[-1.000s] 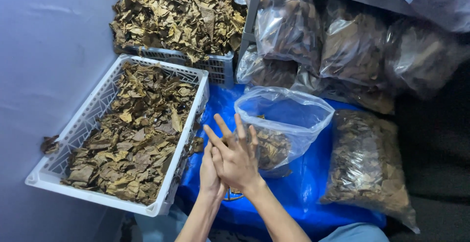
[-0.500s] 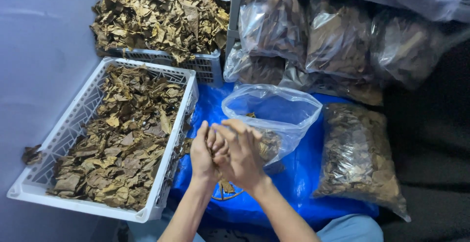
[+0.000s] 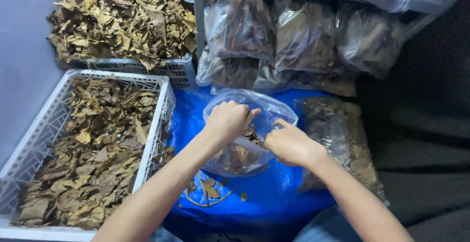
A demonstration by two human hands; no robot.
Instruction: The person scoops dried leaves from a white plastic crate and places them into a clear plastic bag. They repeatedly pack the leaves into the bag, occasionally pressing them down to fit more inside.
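Two white crates took up the left side of the frame, and both were heaped with dry brown leaves. The nearer crate (image 3: 155, 119) ran from the lower left corner up to the middle, tilted slightly, its long side just beside the blue sheet, so the leaves (image 3: 93, 154) lay within easy reach of the hands. The farther crate (image 3: 176, 70) sat behind it at the upper left, piled well above its rim. Across the top of the frame, several filled plastic bags (image 3: 303, 36) of the same leaves leaned against a shelf frame, stacked close together as if put aside once packed. Another filled bag (image 3: 342, 144) lay flat at the right of the sheet. The blue sheet (image 3: 274, 198) covered the floor at the centre, where it caught loose scraps (image 3: 210, 190) that had dropped beside the open bag.

That open clear bag (image 3: 254, 119) sat in the middle of the frame on the sheet, partly filled, with its mouth facing up. The left hand (image 3: 227, 120) was curled over the near left rim, fingers closed on the plastic. The right hand (image 3: 291, 144) pinched the rim at the right side with thumb and fingertips. Held at both sides like this, the mouth was kept wide and the limp bag upright.
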